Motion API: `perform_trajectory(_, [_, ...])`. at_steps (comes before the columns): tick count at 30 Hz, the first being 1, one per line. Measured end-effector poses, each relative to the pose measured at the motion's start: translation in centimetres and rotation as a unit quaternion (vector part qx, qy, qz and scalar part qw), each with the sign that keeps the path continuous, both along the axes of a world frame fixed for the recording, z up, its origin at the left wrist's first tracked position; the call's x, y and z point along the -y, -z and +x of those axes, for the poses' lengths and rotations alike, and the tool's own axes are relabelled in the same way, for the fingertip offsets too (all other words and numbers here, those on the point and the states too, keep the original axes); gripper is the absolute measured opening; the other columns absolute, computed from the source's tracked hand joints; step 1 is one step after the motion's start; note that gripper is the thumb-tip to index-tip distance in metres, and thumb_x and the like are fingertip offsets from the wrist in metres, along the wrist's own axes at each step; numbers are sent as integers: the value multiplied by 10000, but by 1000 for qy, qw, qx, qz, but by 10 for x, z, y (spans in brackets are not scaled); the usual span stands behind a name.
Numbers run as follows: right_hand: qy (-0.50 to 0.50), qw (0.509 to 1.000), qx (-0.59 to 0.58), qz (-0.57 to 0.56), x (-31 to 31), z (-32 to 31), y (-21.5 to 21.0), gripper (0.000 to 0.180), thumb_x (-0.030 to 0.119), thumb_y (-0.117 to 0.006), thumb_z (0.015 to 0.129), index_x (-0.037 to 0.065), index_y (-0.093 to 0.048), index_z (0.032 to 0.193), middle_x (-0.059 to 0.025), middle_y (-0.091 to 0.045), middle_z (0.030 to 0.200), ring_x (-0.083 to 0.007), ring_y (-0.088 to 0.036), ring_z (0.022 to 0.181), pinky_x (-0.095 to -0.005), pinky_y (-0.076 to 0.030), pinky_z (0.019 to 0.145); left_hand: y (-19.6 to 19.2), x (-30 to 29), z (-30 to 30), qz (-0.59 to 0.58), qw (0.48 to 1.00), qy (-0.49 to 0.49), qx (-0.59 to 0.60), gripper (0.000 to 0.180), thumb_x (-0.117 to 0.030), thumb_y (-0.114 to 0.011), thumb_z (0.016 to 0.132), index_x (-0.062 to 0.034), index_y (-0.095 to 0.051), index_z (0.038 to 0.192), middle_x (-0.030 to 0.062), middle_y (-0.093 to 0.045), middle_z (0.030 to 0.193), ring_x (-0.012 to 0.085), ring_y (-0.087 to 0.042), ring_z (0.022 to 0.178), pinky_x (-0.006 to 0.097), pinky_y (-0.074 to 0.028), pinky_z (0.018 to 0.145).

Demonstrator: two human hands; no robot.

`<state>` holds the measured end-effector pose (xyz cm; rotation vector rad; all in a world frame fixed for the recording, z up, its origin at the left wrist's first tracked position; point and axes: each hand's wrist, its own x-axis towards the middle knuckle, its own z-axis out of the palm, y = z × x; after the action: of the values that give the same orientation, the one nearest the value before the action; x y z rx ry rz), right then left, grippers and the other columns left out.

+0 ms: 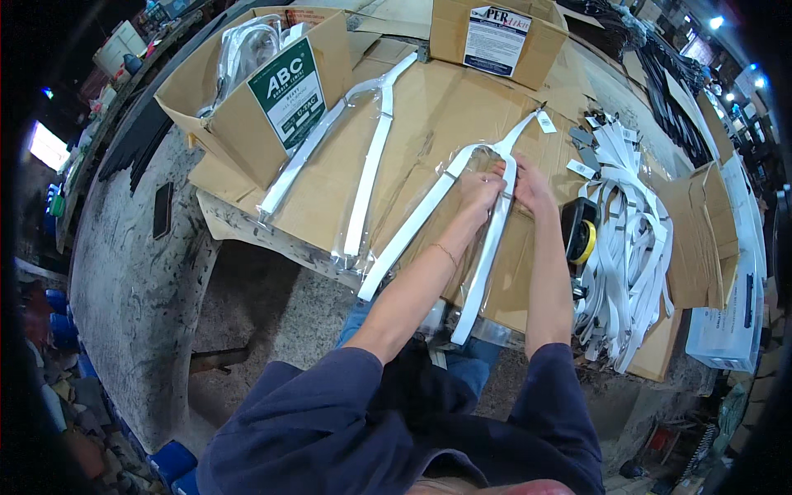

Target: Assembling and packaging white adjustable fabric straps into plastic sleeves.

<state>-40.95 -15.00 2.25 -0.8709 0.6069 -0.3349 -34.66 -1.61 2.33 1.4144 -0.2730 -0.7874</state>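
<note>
Flattened brown cardboard covers the worktop [429, 107] I am looking down on, with a stained concrete floor off to the left and below. At far left on the cardboard stands an open carton [264, 91] with a green and white label; white straps in clear wrap fill it, though I cannot tell how many. Just right of the carton lies a bagged white strap set [363, 157], Y-shaped, its joined end pointing away from me toward the top and its two legs running down to the near edge of the cardboard.

In the middle lies the white Y-shaped strap set in a clear bag [487, 223] that I am working on. Its long axis runs from the near edge up and away, tilted slightly right; the single tail with a small white tag points to the upper right, and the two legs spread toward me, their ends hanging over the worktop edge. My left hand [480, 191] is curled down on the fork, fingers pressed to the bag between the legs. My right hand [530, 188] is touching it just beside, fingers bent onto the right leg. How firmly either pinches the plastic I cannot tell, since the fingertips are hidden under the knuckles.

Right of my right forearm sits a black and yellow tool [579, 231], partly covered. Beyond that is a tangled heap of loose white straps [631, 239], too jumbled to count, beside an open cardboard flap.
</note>
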Motion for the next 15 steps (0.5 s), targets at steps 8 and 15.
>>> perform_trajectory(8, [31, 991, -94, -86, 38, 9, 12, 213, 97, -533, 908, -9, -562, 1091, -125, -636, 947, -217, -630, 822, -337, -540, 707, -15, 31, -8, -36, 998, -52, -14, 213, -35, -778, 676, -34, -569, 718, 82, -632, 707, 144, -586, 622, 313, -481, 553])
perform_trajectory(15, [-1, 999, 35, -7, 29, 10, 11, 150, 109, -575, 892, 45, -587, 1026, -78, -622, 896, -177, -572, 777, -338, -486, 698, 6, 64, 16, 17, 982, -173, -68, 265, -79, -820, 621, -27, -571, 696, 107, -638, 709, 180, -608, 651, 343, -499, 590])
